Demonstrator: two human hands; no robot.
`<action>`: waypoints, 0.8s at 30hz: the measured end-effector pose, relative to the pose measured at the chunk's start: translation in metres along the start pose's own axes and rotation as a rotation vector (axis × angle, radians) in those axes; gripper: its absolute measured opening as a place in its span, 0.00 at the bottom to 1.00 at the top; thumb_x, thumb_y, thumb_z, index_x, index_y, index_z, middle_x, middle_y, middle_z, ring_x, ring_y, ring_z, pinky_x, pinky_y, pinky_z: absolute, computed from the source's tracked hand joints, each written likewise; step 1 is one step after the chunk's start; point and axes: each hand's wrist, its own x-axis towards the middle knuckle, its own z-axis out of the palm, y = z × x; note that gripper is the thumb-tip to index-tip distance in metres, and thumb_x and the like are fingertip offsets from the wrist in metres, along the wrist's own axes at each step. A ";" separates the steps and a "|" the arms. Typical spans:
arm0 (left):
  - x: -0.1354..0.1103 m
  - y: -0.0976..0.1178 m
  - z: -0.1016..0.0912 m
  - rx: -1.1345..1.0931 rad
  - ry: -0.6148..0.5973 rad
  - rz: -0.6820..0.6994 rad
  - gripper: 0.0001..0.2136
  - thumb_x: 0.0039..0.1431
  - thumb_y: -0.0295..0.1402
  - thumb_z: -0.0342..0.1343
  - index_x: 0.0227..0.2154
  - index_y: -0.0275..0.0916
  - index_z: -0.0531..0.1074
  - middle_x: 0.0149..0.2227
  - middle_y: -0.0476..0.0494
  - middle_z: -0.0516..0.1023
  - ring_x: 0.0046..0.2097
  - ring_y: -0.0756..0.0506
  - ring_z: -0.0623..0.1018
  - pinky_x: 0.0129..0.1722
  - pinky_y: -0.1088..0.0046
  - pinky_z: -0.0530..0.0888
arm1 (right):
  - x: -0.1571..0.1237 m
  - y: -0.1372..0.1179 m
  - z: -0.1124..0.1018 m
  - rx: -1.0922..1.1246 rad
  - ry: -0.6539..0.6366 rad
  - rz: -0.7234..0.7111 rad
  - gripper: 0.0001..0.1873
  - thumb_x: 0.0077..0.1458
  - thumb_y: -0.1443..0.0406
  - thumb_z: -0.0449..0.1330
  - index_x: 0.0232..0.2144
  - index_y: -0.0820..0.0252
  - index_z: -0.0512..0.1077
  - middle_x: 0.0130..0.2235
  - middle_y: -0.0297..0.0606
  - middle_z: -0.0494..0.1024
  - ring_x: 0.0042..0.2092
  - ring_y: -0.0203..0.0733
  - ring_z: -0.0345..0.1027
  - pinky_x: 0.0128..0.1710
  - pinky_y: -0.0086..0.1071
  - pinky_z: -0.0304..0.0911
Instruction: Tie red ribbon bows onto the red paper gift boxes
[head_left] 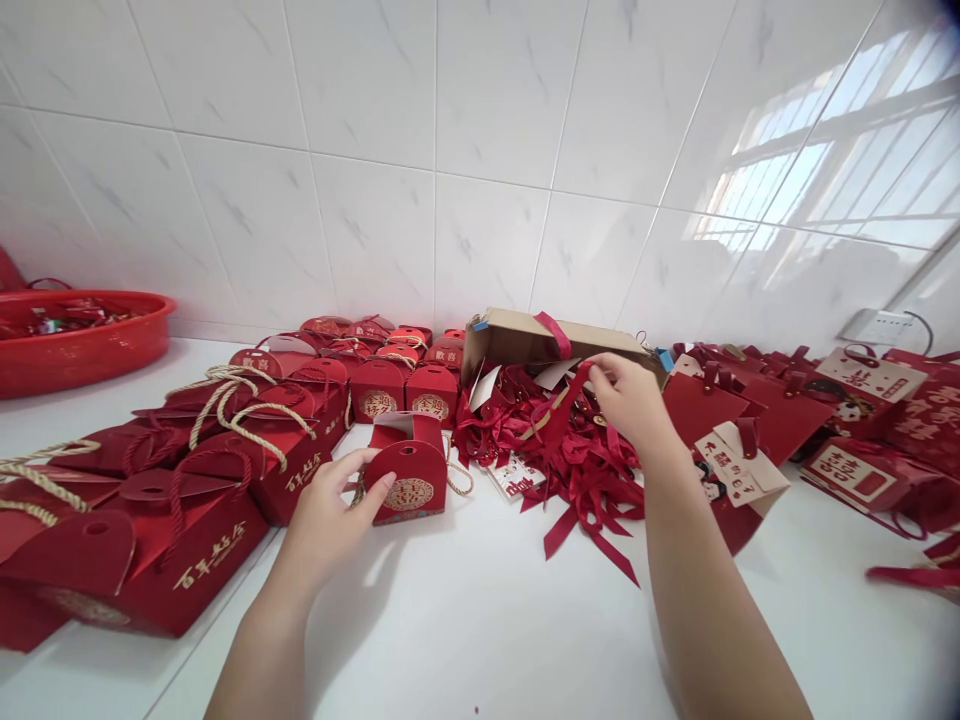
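Observation:
My left hand point(341, 505) grips a small red gift box point(410, 478) by its left side, thumb on the front. Its top flaps stand up, a gold round emblem marks the front, and a cream cord loop hangs at its right. My right hand point(622, 390) pinches a dark red ribbon point(576, 392) above a tangled heap of red ribbons point(577, 460). The heap spills from a cardboard box point(592, 335) lying by the wall. A white printed card point(516, 478) sticks out under the ribbons.
Larger red gift boxes point(217, 550) with rope handles crowd the left. Small red boxes point(377, 390) stand behind my left hand. At the right are red and cream gift bags point(739, 475). A red basin point(90, 345) of small packets sits far left. A power strip point(877, 326) is by the tiled wall.

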 end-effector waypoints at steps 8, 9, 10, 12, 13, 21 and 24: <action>-0.010 0.019 -0.007 0.316 0.216 0.292 0.17 0.55 0.42 0.50 0.44 0.40 0.70 0.47 0.36 0.73 0.53 0.32 0.68 0.56 0.48 0.61 | -0.052 -0.063 -0.046 0.858 -0.135 -0.154 0.08 0.60 0.61 0.55 0.36 0.57 0.72 0.25 0.31 0.72 0.24 0.32 0.64 0.22 0.25 0.61; -0.017 0.028 -0.007 0.300 0.288 0.333 0.17 0.57 0.42 0.50 0.46 0.40 0.69 0.49 0.36 0.71 0.55 0.33 0.67 0.59 0.48 0.58 | -0.060 -0.071 -0.045 0.843 -0.210 -0.183 0.07 0.60 0.62 0.55 0.34 0.57 0.72 0.24 0.30 0.71 0.23 0.31 0.62 0.20 0.24 0.59; -0.025 0.038 -0.007 0.241 0.309 0.350 0.16 0.58 0.42 0.49 0.46 0.41 0.69 0.49 0.37 0.71 0.56 0.34 0.67 0.59 0.51 0.58 | -0.066 -0.079 -0.041 0.809 -0.269 -0.233 0.06 0.59 0.65 0.55 0.33 0.58 0.71 0.24 0.30 0.70 0.23 0.30 0.62 0.21 0.24 0.58; -0.042 0.058 -0.005 0.001 0.189 0.327 0.14 0.60 0.42 0.48 0.45 0.44 0.70 0.48 0.41 0.73 0.53 0.38 0.70 0.56 0.58 0.65 | -0.075 -0.093 -0.030 0.702 -0.325 -0.359 0.06 0.56 0.69 0.55 0.28 0.60 0.69 0.26 0.31 0.70 0.28 0.31 0.64 0.27 0.25 0.60; -0.050 0.067 -0.004 -0.118 0.044 0.269 0.15 0.61 0.43 0.47 0.45 0.44 0.71 0.46 0.42 0.75 0.51 0.39 0.72 0.53 0.61 0.69 | -0.078 -0.098 -0.023 0.654 -0.342 -0.404 0.06 0.55 0.70 0.56 0.26 0.60 0.68 0.27 0.31 0.70 0.30 0.32 0.64 0.30 0.26 0.61; -0.057 0.070 -0.006 -0.326 -0.270 0.107 0.12 0.57 0.44 0.54 0.27 0.41 0.72 0.21 0.51 0.69 0.23 0.50 0.68 0.23 0.78 0.69 | -0.070 -0.095 -0.014 1.130 -0.988 -0.106 0.16 0.52 0.67 0.63 0.21 0.60 0.58 0.21 0.26 0.66 0.23 0.27 0.57 0.22 0.21 0.53; -0.056 0.065 -0.016 -0.360 -0.355 0.088 0.12 0.51 0.45 0.59 0.25 0.41 0.71 0.19 0.53 0.65 0.20 0.53 0.62 0.18 0.81 0.63 | -0.065 -0.084 -0.023 1.251 -1.115 -0.094 0.16 0.49 0.68 0.65 0.21 0.61 0.60 0.18 0.22 0.59 0.20 0.24 0.49 0.18 0.20 0.44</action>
